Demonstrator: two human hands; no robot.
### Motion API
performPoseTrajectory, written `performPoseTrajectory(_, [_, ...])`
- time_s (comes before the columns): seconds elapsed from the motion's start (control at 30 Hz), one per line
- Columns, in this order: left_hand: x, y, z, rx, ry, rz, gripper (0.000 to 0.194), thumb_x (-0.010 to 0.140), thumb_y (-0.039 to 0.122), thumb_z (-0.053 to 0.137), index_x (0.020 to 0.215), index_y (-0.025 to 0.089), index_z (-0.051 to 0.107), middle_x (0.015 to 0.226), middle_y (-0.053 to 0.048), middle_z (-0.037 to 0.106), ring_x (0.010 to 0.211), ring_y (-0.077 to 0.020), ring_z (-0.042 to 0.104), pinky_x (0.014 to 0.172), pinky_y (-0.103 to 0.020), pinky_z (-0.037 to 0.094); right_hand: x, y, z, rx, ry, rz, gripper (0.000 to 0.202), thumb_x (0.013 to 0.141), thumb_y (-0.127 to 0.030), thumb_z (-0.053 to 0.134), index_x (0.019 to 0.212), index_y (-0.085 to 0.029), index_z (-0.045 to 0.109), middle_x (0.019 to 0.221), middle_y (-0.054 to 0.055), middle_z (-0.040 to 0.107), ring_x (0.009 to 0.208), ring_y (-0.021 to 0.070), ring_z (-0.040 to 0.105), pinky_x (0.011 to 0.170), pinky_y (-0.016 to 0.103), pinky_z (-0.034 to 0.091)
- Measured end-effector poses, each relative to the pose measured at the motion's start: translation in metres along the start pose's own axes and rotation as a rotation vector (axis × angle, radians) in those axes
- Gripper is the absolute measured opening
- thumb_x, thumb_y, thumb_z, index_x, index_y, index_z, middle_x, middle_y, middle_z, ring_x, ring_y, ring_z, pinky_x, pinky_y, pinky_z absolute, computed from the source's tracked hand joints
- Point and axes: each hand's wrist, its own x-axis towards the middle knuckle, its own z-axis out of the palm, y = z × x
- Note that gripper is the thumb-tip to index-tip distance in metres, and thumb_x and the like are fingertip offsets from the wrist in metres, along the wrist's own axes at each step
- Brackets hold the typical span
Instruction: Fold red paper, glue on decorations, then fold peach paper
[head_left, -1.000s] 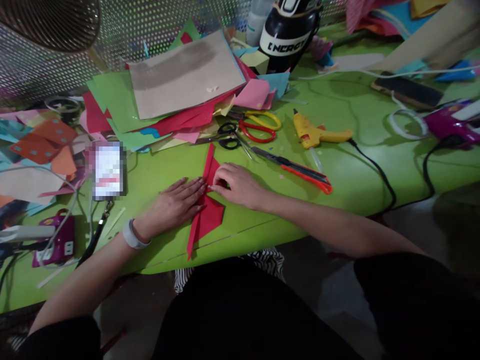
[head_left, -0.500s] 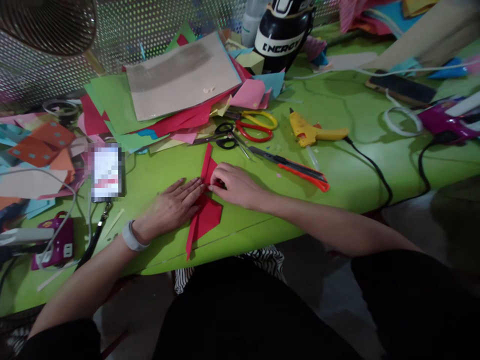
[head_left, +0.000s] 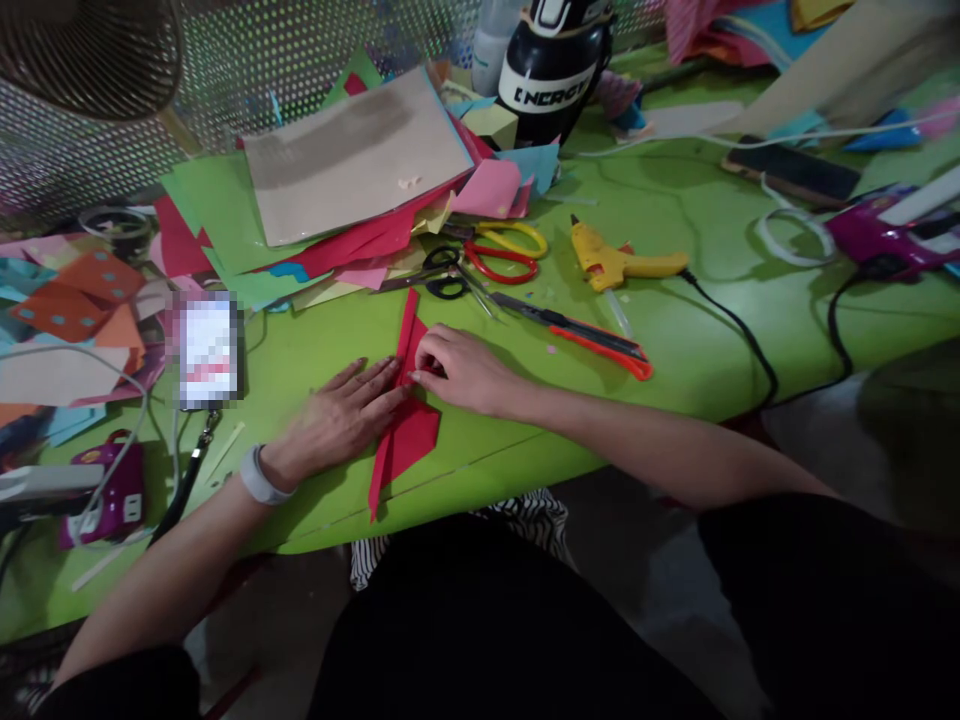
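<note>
A folded piece of red paper lies on the green table, with a narrow strip folded along its left edge. My left hand rests flat on the table, fingers stretched out, their tips touching that folded edge. From the other side my right hand has its fingers curled in a pinch at the middle of the paper. Whether the pinch grips the paper itself or a small piece on it is hidden by the fingers. Beyond the right hand lies a box cutter with a red end.
Behind the paper are scissors and a yellow glue gun with a black cord. Coloured paper sheets are piled at the back, near a black bottle. A phone and a purple power strip lie at left.
The view has shifted slightly. My left fingertips have slid a little down along the red paper's folded edge, while my right hand keeps its pinch at about the same spot.
</note>
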Motion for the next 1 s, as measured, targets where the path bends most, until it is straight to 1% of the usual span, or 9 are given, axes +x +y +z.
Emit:
performPoseTrajectory(0.17, [-0.0001, 0.0006, -0.004, -0.004, -0.022, 0.007, 0.045, 0.102, 0.024, 0.044, 0.146, 0.011, 0.043, 0.148, -0.023, 0.047, 0.139, -0.0281, 0.045, 0.114, -0.051, 0.04, 0.0015, 0.0013, 0.0003, 0.023, -0.008, 0.035, 0.011, 0.088, -0.02, 0.064, 0.082, -0.02, 0.055, 0.094, 0.004, 0.059, 0.08, 0.0167, 0.055, 0.075, 0.033, 0.044])
performPoseTrajectory(0.37, [0.0008, 0.0012, -0.0053, 0.001, -0.041, 0.006, 0.045, 0.102, 0.026, 0.044, 0.145, 0.012, 0.045, 0.149, -0.021, 0.046, 0.14, -0.028, 0.044, 0.115, -0.051, 0.038, 0.0027, 0.0007, -0.0008, 0.06, -0.007, 0.05, 0.013, 0.089, -0.02, 0.062, 0.079, -0.02, 0.054, 0.091, 0.004, 0.059, 0.078, 0.0159, 0.055, 0.073, 0.032, 0.044])
performPoseTrajectory(0.47, [0.0015, 0.0019, -0.0044, -0.016, -0.033, -0.016, 0.046, 0.103, 0.031, 0.043, 0.145, 0.013, 0.045, 0.151, -0.019, 0.044, 0.141, -0.027, 0.043, 0.117, -0.05, 0.036, 0.0022, 0.0005, -0.0006, 0.044, 0.004, 0.048, 0.013, 0.089, -0.02, 0.062, 0.08, -0.02, 0.054, 0.091, 0.004, 0.059, 0.077, 0.0161, 0.055, 0.074, 0.032, 0.045])
performPoseTrajectory(0.6, [0.0014, 0.0033, -0.0031, -0.05, -0.026, -0.03, 0.052, 0.102, 0.041, 0.044, 0.146, 0.013, 0.045, 0.153, -0.02, 0.042, 0.142, -0.0286, 0.04, 0.118, -0.051, 0.032, 0.0019, 0.0002, -0.0007, 0.035, 0.006, 0.051, 0.012, 0.089, -0.02, 0.062, 0.08, -0.02, 0.054, 0.092, 0.004, 0.06, 0.077, 0.0162, 0.055, 0.073, 0.032, 0.045])
performPoseTrajectory(0.8, [0.0035, 0.0053, -0.0035, -0.058, -0.017, -0.051, 0.052, 0.1, 0.042, 0.046, 0.141, 0.011, 0.05, 0.15, -0.021, 0.046, 0.141, -0.0298, 0.042, 0.117, -0.052, 0.034, 0.0021, -0.0004, -0.001, 0.013, -0.003, 0.056, 0.01, 0.089, -0.02, 0.062, 0.081, -0.02, 0.056, 0.091, 0.004, 0.06, 0.078, 0.0168, 0.056, 0.074, 0.033, 0.045])
performPoseTrajectory(0.87, [0.0052, 0.0057, -0.0048, -0.068, -0.012, -0.048, 0.05, 0.1, 0.04, 0.046, 0.14, 0.01, 0.052, 0.148, -0.021, 0.048, 0.14, -0.0311, 0.044, 0.116, -0.052, 0.036, 0.0017, -0.0007, -0.001, 0.022, -0.004, 0.059, 0.007, 0.09, -0.02, 0.061, 0.084, -0.019, 0.057, 0.094, 0.005, 0.06, 0.079, 0.0169, 0.057, 0.073, 0.033, 0.046])
performPoseTrajectory(0.93, [0.0068, 0.0057, -0.0063, -0.07, -0.002, -0.043, 0.047, 0.1, 0.037, 0.045, 0.138, 0.01, 0.055, 0.146, -0.021, 0.05, 0.138, -0.0321, 0.046, 0.114, -0.053, 0.038, 0.001, -0.0006, -0.0007, 0.057, 0.001, 0.065, 0.004, 0.09, -0.019, 0.06, 0.094, -0.018, 0.058, 0.102, 0.007, 0.059, 0.08, 0.0164, 0.058, 0.074, 0.033, 0.047])
performPoseTrajectory(1.0, [0.0079, 0.0055, -0.0076, -0.065, 0.012, -0.037, 0.045, 0.1, 0.034, 0.044, 0.135, 0.009, 0.057, 0.145, -0.021, 0.052, 0.137, -0.0325, 0.048, 0.113, -0.053, 0.04, 0.0, -0.0001, -0.0002, 0.098, 0.013, 0.058, 0.016, 0.09, -0.017, 0.059, 0.106, -0.018, 0.058, 0.111, 0.008, 0.059, 0.081, 0.0159, 0.06, 0.078, 0.034, 0.049])
